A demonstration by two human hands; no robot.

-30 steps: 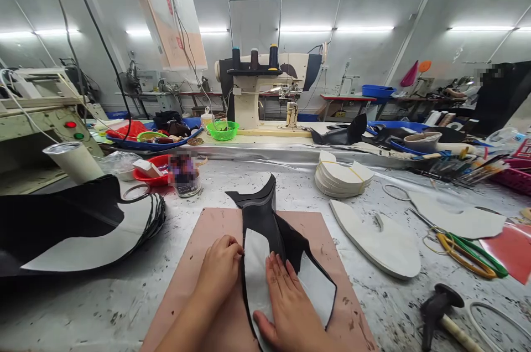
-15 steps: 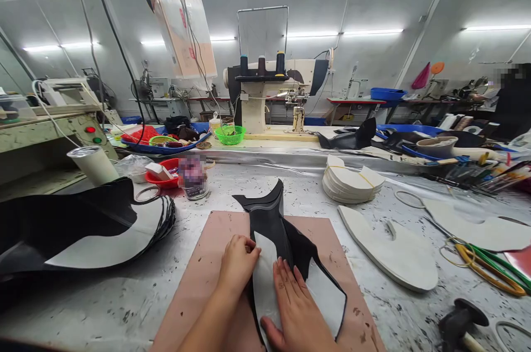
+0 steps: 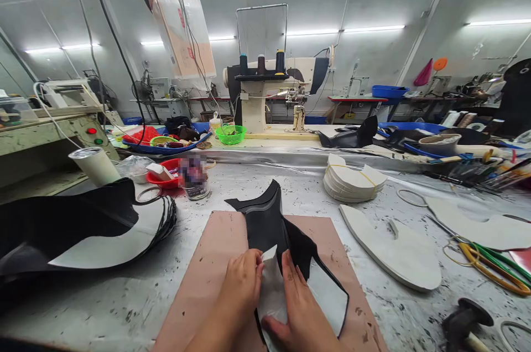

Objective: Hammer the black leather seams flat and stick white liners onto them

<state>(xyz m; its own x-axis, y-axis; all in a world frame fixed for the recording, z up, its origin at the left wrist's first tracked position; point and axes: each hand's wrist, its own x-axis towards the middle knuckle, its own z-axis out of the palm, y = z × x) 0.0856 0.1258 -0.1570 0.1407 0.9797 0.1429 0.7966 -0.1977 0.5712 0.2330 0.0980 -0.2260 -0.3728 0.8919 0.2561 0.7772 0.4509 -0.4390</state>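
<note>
My left hand (image 3: 238, 288) pinches the left edge of a white backing piece (image 3: 271, 283), whose upper end is lifted and bent up. Flat along the right side of that white piece lies my right hand (image 3: 302, 308), fingers stretched out and thumb spread. Beneath it is a black leather shoe upper piece (image 3: 266, 224) with curved, pointed upper ends. Its right wing carries another white backing piece (image 3: 327, 294). All of this rests on a pinkish board (image 3: 199, 274). The underside of the lifted piece is mostly hidden by my fingers.
Stacked black pieces with white backing (image 3: 112, 241) lie left. To the right are white curved cutouts (image 3: 394, 252), a banded white stack (image 3: 352, 181) and a black-headed hammer (image 3: 467, 316). A sewing machine (image 3: 253, 103) stands behind; a tin (image 3: 194, 180) and red bowl (image 3: 166, 177) sit back left.
The upper end of the white backing piece has come up off the black leather, pinched by my left hand. My right hand has shifted slightly right and up.
</note>
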